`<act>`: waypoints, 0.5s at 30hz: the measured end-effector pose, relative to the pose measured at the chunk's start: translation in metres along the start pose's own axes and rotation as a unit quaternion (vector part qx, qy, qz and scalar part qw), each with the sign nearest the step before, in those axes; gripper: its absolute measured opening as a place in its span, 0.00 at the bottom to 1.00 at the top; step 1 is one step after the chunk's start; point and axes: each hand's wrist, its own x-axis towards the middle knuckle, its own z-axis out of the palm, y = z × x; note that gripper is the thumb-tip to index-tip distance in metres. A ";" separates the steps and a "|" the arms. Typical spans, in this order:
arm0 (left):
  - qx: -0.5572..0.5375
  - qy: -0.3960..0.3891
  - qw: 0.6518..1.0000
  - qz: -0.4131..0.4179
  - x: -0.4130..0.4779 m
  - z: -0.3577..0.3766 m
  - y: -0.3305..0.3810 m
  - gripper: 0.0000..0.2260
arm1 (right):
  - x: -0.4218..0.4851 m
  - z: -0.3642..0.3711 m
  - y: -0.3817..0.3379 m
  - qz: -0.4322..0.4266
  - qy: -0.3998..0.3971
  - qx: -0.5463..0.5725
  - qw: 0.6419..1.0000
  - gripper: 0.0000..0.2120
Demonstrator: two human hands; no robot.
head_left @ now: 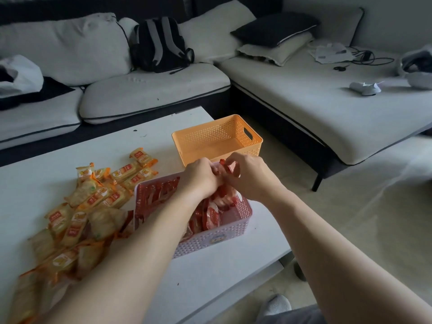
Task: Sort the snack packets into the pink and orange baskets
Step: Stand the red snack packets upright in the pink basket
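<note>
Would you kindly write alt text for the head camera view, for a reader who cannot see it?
A person's left hand and right hand together grip red snack packets above a pink perforated plastic basket holding more of them, on a white table. An empty orange perforated plastic basket stands behind it; orange-yellow snack packets lie heaped to the left.

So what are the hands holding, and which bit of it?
Both the left hand and right hand grip a bunch of red packets near their top ends, over the pink basket.
</note>
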 end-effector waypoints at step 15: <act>0.024 0.092 0.995 0.007 0.011 -0.003 0.007 0.10 | 0.002 0.005 -0.002 0.124 0.000 -0.022 0.992 0.06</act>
